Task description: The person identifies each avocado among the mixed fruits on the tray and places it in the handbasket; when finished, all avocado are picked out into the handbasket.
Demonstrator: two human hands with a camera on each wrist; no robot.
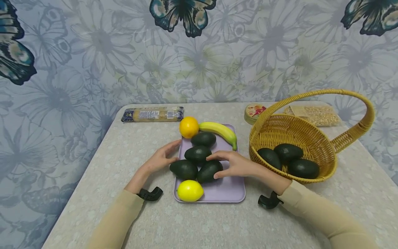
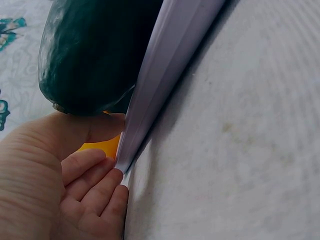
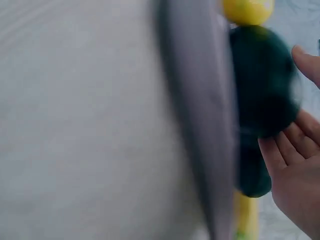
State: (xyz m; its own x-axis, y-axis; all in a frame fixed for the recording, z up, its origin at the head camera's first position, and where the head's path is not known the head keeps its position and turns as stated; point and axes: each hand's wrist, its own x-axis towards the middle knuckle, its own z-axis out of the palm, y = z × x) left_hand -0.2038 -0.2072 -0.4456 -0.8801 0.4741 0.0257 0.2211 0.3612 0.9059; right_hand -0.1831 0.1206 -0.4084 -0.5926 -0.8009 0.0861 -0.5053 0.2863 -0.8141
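Several dark green avocados sit on a lilac tray. My right hand spreads thumb and fingers about the nearest right avocado, fingertips reaching its far side. In the right wrist view the thumb lies close to that avocado's skin; whether it presses there I cannot tell. My left hand is at the tray's left rim, fingers loosely extended. Its thumb lies just under the end of the left avocado. A yellow lemon occupies the tray's near left corner.
At the tray's far end are an orange and a banana. To the right stands a tall-handled wicker basket with three avocados. Behind lie a pasta packet, a round tin and a bag of kernels.
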